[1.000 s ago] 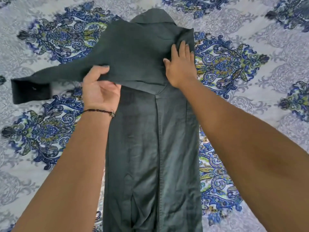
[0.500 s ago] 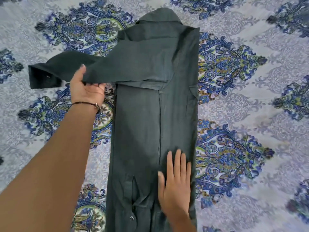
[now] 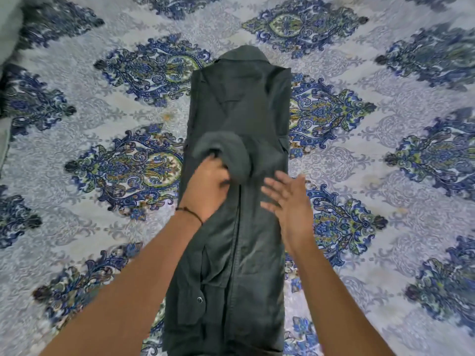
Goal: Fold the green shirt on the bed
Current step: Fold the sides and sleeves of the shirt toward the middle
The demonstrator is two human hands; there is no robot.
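Note:
The dark green shirt [image 3: 239, 240] lies lengthwise down the middle of the bed as a long narrow strip, collar at the far end. Its left sleeve [image 3: 226, 152] arches in a loop over the shirt's body. My left hand [image 3: 208, 186], a thin dark bracelet on its wrist, is closed on that sleeve near the centre of the shirt. My right hand [image 3: 288, 201] hovers just to the right with fingers spread, over the shirt's right edge, holding nothing.
The bedspread [image 3: 102, 227] is pale grey-blue with large blue and green paisley medallions and spreads out on both sides of the shirt. A pale fabric edge [image 3: 7, 27] shows at the far left corner.
My left hand has carried the sleeve from out at the left onto the shirt's body. My right hand has lifted off the lower shirt and moved up beside the left hand.

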